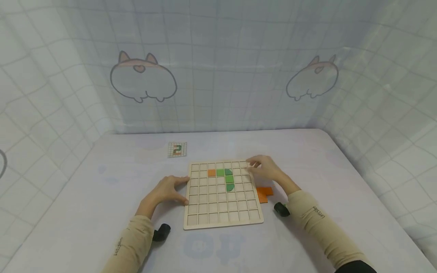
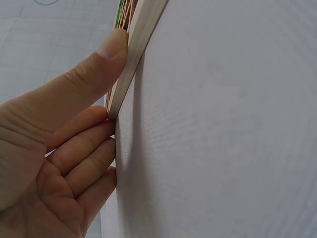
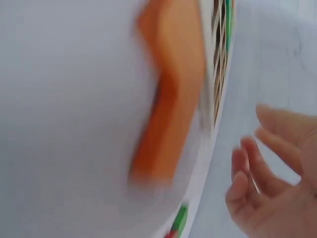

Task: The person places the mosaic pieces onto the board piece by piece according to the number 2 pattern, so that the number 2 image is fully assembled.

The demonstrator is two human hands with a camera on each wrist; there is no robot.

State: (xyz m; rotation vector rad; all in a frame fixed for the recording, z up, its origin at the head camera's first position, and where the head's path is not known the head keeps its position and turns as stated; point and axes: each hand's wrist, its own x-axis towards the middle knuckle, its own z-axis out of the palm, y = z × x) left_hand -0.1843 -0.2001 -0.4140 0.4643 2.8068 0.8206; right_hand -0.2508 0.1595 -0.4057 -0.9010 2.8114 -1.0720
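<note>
A pale wooden grid board [image 1: 208, 208] lies on the table. Near its top sit an orange square [image 1: 211, 173], bright green squares [image 1: 220, 172] and dark green rounded pieces [image 1: 230, 187]. My left hand [image 1: 168, 189] touches the board's left edge, thumb and index finger spread apart along it; in the left wrist view the thumb [image 2: 113, 47] rests against the rim. By the upper right corner is my right hand [image 1: 266, 168], its fingers loosely bent. Nothing shows between those fingers [image 3: 251, 168] in the right wrist view. Orange pieces [image 1: 263, 195] lie against the board's right side.
A small card [image 1: 177, 149] with a green and orange figure 2 on a grid lies behind the board's left corner. Dark wrist-worn cameras [image 1: 162, 232] jut from both sleeves. Tiled-pattern walls [image 1: 205, 76] enclose the white table at the back and sides.
</note>
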